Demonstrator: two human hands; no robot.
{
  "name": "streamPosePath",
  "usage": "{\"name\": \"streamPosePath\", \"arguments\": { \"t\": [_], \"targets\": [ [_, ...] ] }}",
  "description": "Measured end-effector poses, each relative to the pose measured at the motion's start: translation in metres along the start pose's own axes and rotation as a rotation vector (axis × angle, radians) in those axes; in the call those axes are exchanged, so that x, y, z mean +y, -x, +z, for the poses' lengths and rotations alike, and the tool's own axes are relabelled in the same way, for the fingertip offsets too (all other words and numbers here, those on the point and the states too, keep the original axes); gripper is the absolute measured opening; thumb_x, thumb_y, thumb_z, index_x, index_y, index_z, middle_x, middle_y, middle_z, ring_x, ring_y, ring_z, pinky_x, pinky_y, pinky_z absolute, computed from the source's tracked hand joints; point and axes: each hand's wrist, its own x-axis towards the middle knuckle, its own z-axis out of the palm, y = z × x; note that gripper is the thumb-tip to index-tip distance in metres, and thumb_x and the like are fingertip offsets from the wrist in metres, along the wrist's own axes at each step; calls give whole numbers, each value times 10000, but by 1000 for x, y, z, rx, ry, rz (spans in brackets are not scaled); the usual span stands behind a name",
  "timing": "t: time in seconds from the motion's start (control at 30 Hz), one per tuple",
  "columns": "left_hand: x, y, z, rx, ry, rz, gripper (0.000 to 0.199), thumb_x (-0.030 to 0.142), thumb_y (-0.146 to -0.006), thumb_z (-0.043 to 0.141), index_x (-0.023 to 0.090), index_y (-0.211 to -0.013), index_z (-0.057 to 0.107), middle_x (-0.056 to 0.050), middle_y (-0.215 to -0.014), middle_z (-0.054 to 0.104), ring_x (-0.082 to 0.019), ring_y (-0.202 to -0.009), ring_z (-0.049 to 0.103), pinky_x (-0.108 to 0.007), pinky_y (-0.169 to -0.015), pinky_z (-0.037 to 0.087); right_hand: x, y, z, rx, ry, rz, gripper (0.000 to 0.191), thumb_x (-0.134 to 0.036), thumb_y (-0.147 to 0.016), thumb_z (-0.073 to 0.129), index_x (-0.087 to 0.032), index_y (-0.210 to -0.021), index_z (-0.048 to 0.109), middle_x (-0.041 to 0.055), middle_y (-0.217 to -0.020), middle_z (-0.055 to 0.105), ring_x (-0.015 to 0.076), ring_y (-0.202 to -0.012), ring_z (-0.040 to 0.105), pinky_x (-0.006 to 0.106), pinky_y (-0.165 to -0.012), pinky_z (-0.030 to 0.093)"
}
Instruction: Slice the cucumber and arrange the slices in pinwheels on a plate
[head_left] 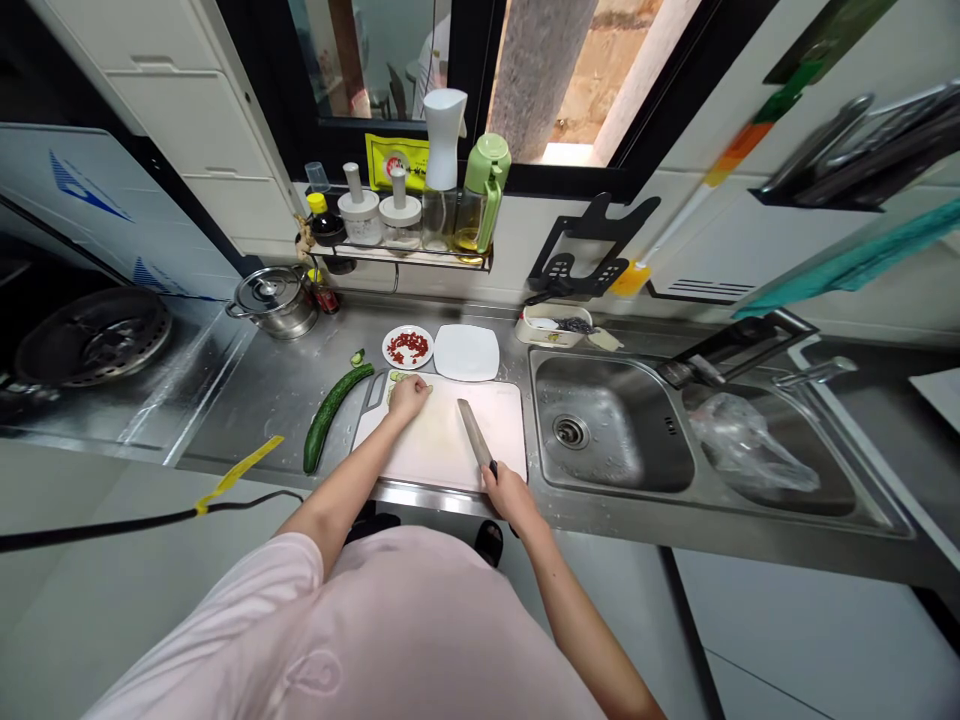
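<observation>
My right hand [508, 494] grips a kitchen knife [474, 432] by its dark handle at the front right of the white cutting board [442, 450]. The blade points away from me across the board. At the board's back left, my left hand [409, 398] has its fingers curled together over pale cucumber slices, with a slice showing at the fingertips. More cucumber slices [395, 377] lie just behind that hand, partly covered by it. Left of the board, a whole green cucumber [335, 412] rests on the steel counter, with a small cucumber end [358, 357] beyond its tip.
Behind the board stand a white plate [466, 352] and a small plate of chopped red pieces [408, 347]. A double sink [615, 420] lies to the right, with a plastic bag [742, 440] in its far basin. A steel pot [274, 300] sits back left, below a condiment shelf [420, 252].
</observation>
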Motion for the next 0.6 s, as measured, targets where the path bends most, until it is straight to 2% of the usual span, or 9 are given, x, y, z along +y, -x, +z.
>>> {"name": "streamPosePath", "arguments": {
  "t": [0.13,0.23,0.6],
  "targets": [
    [-5,10,12,-81,152,-75,145,307,-728,634,180,-796,652,-9,-733,660,-125,-660,579,-223,-604,400,-2,1,-1,-10,7,18,436,-478,-959,287,-169,-1068,574,123,-1036,664,227,-971,618,279,-750,405],
    [-9,18,17,-133,152,-95,118,272,-686,653,181,-760,660,1,-695,650,-117,-619,561,-216,-566,380,-3,2,-2,-10,10,23,432,-479,-959,290,-173,-1066,576,117,-1039,664,228,-981,614,278,-752,406],
    [-8,29,18,-95,3,-5,83,212,-740,591,201,-783,662,-26,-777,677,-160,-756,599,-246,-669,414,-8,6,-1,3,49,14,428,-473,-965,277,-175,-1093,557,131,-1020,664,235,-967,619,296,-765,405]
  ]
}}
